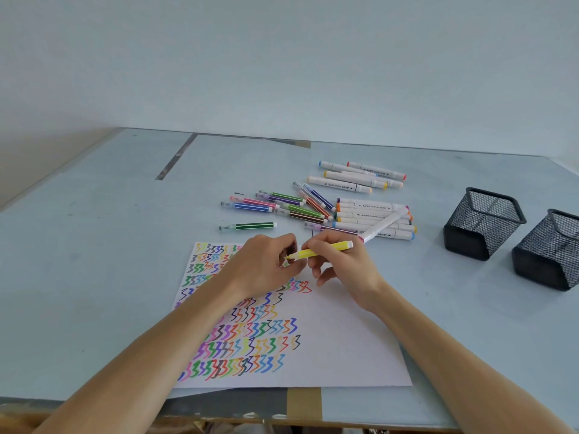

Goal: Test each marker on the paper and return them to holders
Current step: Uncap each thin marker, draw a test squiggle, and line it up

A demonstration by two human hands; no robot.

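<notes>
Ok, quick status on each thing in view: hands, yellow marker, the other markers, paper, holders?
yellow marker: held over the paper, tip exposed
right hand: grips the marker barrel
left hand: fingers curled at the marker tip; cap not visible
loose markers: lying capped on the table
paper: flat, left part covered in squiggles
mesh holders: upright, no markers seen inside

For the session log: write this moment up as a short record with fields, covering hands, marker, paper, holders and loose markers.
right hand: grips the yellow marker by its barrel
left hand: fingers curled at the marker's tip end; cap not visible
paper: flat on the table, left part filled with coloured squiggles
mesh holders: two, black, at right, no markers visible in them
loose markers: thin striped and thick white ones piled behind the paper
</notes>
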